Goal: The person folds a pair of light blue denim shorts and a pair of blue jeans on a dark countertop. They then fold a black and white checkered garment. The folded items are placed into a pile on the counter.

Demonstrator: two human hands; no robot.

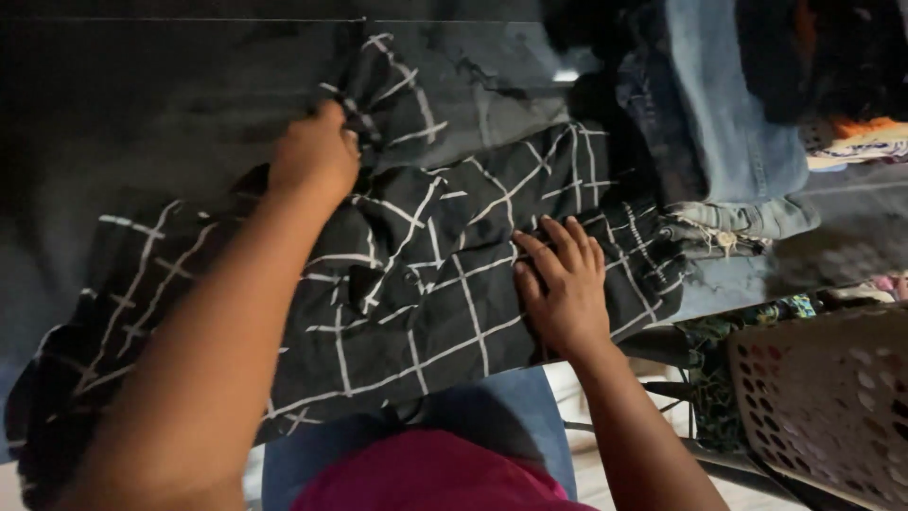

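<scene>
A black garment with a white grid pattern (416, 284) lies spread across a dark surface (161, 114). My left hand (315, 156) is closed on a bunched fold of this garment near its far edge. My right hand (560, 284) rests flat on the cloth with fingers spread, pressing it down toward the right side.
A pile of blue jeans (728, 123) and other clothes sits at the far right, with a grey folded piece (709, 232) beside the checked garment. A pale perforated laundry basket (832, 397) stands at the lower right. My pink top and blue trousers show at the bottom.
</scene>
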